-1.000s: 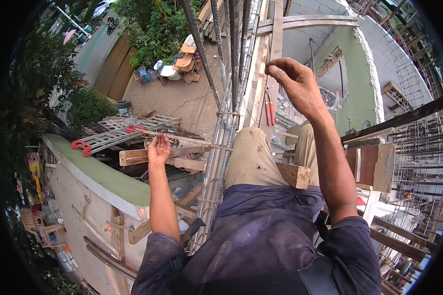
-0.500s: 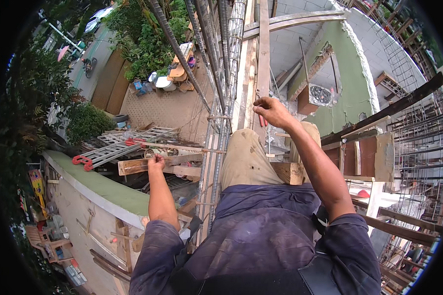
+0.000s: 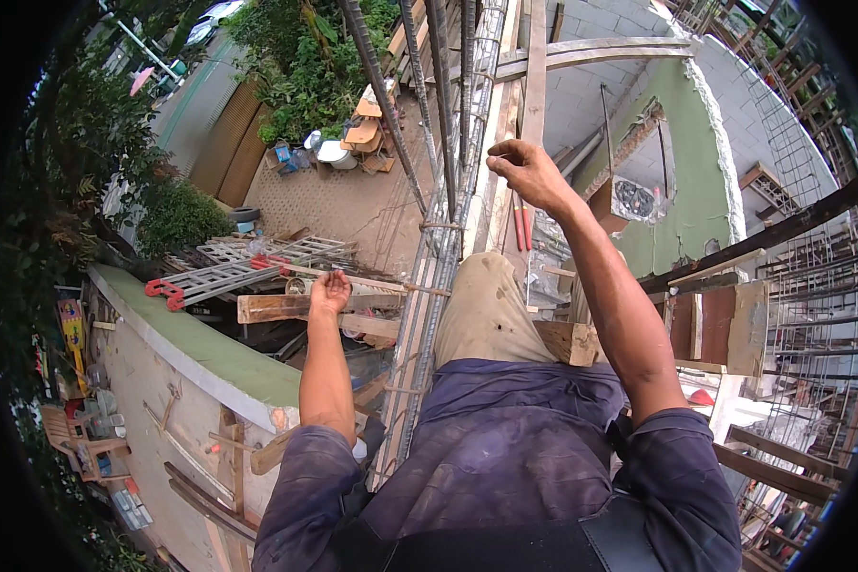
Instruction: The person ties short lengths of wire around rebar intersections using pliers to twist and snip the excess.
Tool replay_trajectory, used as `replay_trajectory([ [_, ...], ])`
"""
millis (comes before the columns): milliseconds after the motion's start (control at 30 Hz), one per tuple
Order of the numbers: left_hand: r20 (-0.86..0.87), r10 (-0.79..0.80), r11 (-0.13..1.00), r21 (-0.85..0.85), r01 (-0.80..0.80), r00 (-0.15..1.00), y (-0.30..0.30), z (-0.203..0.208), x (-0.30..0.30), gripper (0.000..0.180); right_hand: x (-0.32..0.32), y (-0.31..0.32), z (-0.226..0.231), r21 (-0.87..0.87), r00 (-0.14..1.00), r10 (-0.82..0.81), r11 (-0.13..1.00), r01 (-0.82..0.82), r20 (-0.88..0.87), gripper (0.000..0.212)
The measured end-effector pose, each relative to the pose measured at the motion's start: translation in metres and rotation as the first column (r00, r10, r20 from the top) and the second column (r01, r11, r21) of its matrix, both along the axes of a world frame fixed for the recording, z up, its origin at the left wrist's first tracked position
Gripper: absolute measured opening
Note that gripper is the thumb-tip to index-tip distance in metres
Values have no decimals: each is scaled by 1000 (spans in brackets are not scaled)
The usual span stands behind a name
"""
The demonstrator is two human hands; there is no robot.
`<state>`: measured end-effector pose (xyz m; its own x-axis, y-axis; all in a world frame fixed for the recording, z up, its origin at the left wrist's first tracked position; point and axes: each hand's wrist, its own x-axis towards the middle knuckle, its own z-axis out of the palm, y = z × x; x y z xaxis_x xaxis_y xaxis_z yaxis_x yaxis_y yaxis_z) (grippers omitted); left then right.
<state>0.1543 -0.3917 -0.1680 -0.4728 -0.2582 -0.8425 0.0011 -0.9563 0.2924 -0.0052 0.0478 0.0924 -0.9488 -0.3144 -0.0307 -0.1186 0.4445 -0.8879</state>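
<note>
My right hand [image 3: 531, 177] is raised above the long wooden planks [image 3: 532, 95], thumb and fingers drawn together. Anything pinched in it is too small to make out. Just below it, red-handled pliers [image 3: 522, 227] stand by the planks. My left hand [image 3: 329, 292] is held out over the drop left of the rebar cage [image 3: 427, 296], palm up with its fingers curled in. What it may hold is not visible. Behind it show a thin wooden strip [image 3: 377, 282] and a thick timber [image 3: 267, 309]. Tall steel bars [image 3: 467, 86] rise from the cage ahead.
A timber block [image 3: 570, 341] lies by my knees. To the left below are an aluminium ladder [image 3: 221, 284] and a green-topped wall [image 3: 195, 338]. On the right stand a green wall [image 3: 710, 181], a dark beam [image 3: 810, 217] and a rebar grid [image 3: 820, 296].
The view has shifted a little, showing more of the pliers. My left hand has moved right, toward the rebar cage, its palm turning up. My right hand has risen slightly, still pinched.
</note>
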Motion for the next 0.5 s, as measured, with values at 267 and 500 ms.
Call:
replay_trajectory([
  [267, -1, -21, 999, 36, 21, 1000, -6, 18, -15, 28, 11, -9, -9, -40, 998, 0, 999, 2, 57, 42],
  [500, 258, -64, 774, -596, 212, 964, 32, 96, -38, 61, 34, 37, 2, 5, 1000, -16, 1000, 16, 2, 44],
])
